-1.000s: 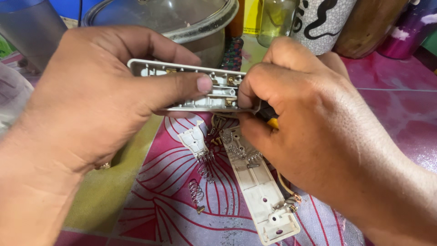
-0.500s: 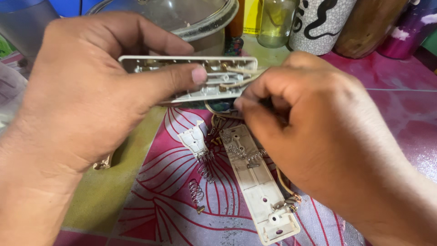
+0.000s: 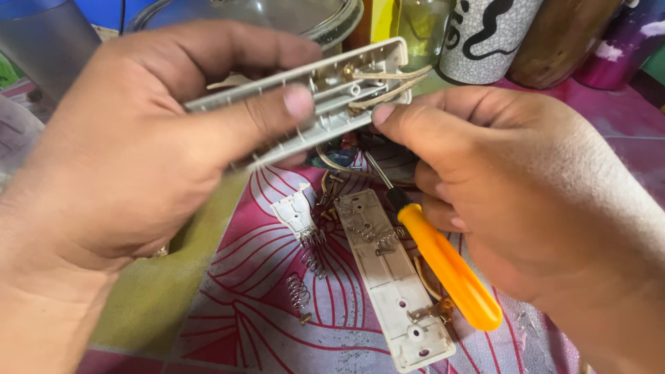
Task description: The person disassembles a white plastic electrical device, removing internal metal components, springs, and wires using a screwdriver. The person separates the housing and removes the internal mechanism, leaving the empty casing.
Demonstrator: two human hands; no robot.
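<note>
Two hands work over a pink cloth (image 3: 228, 325): the left hand (image 3: 131, 159) is clamped around a grey casing (image 3: 325, 104), held up and tilted. The right hand (image 3: 526, 187) curls around an orange screwdriver (image 3: 443, 263), thumb touching the casing's end. Below lie a white cover (image 3: 395, 284) and loose springs (image 3: 299, 291).

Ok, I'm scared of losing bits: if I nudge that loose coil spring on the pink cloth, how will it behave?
The coil spring looks thin and light, so a nudge would probably roll or flick it. It lies loose on the patterned cloth, whose fabric might catch it somewhat.
</note>
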